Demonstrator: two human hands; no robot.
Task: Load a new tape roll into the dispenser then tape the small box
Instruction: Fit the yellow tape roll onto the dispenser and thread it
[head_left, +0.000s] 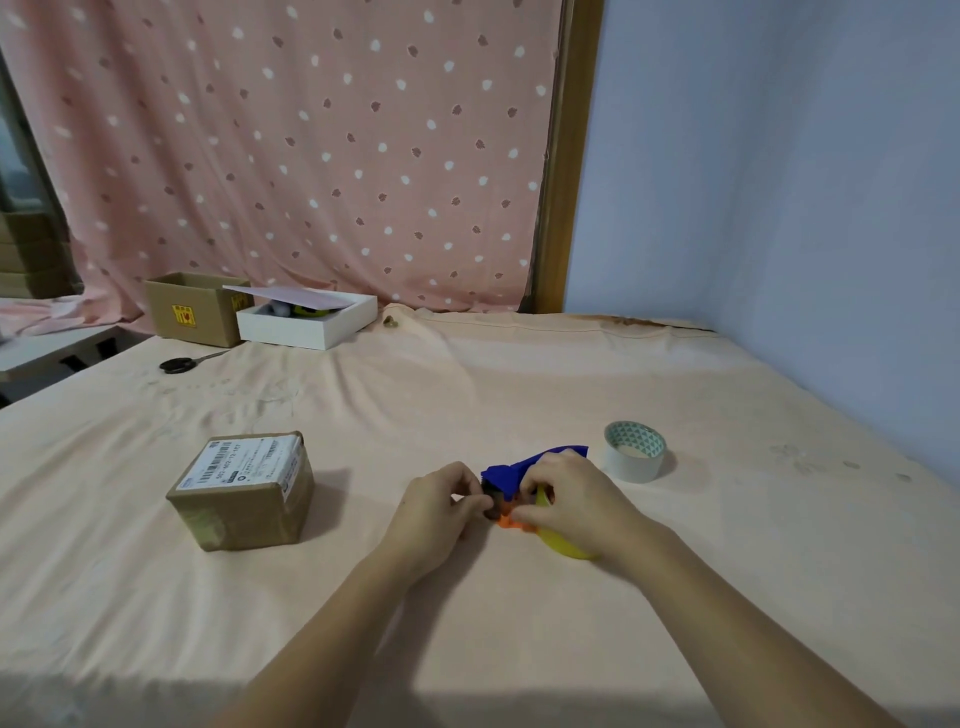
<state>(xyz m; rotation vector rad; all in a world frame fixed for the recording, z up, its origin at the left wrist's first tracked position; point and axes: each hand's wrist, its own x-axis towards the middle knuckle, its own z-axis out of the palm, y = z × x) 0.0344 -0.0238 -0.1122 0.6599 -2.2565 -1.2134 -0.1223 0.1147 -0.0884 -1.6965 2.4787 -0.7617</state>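
A blue and orange tape dispenser (511, 475) lies on the peach cloth in the middle, with a yellowish tape roll (563, 545) in it under my right hand (569, 499). My right hand grips the dispenser from above. Fingers of my left hand (441, 506) pinch the dark front end of the dispenser. A small brown cardboard box (241, 491) with a white label stands to the left, apart from my hands. A second tape roll (635, 451) with a patterned core sits to the right of the dispenser.
Black scissors (179, 364) lie at the far left. An open cardboard box (192, 309) and a white box (306, 317) with a lifted lid stand at the back by the pink curtain. A blue wall borders the right side.
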